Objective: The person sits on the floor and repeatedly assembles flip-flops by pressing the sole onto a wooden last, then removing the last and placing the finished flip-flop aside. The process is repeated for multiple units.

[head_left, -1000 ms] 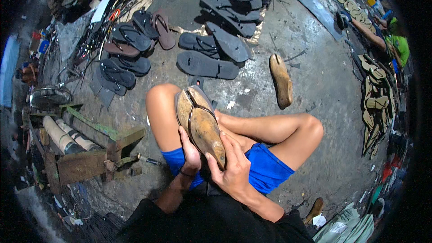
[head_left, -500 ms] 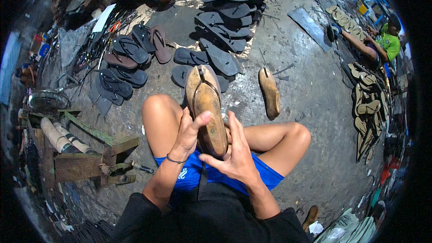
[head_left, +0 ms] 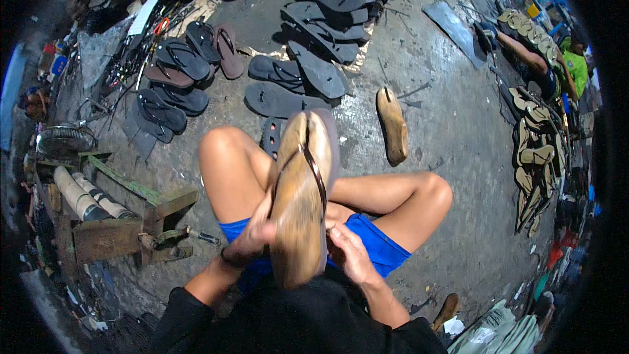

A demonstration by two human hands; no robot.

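A worn wooden shoe last stands toe up over my lap, slightly smeared by motion. A thin dark thong strap runs over it from the toe slot, and a greyish sole shows behind its right edge. My left hand grips the last from the left, thumb across its face. At the last's lower right edge is my right hand, its fingers bent and drawn together. Whatever sits between those fingertips is too small to make out.
Another wooden last lies on the floor ahead. Dark flip-flops are heaped beyond my knees, with more to the left. A wooden stand is at my left. Beige sandals and a person in green are at right.
The last has come closer to me and turned slightly, and it looks larger. My right hand has gone from spread beside its heel to bent fingers at its right edge.
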